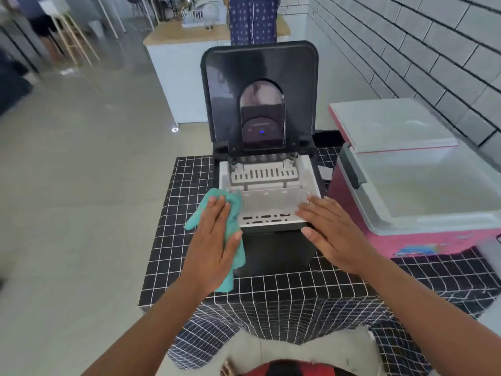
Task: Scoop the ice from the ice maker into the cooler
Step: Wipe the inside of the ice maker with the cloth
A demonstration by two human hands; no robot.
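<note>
While left hand (214, 237) presses cloth (235, 204), right hand (329, 229) rests on ice maker (273, 240)

Left hand (214, 240) is pressing a teal cloth (233, 213) against the open ice maker (271, 185); right hand (333, 234) is resting flat at its 3 o'clock side.

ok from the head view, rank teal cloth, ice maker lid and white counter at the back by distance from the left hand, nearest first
1. teal cloth, directly under the left hand
2. ice maker lid, raised, beyond the hand
3. white counter, far behind the ice maker
</note>
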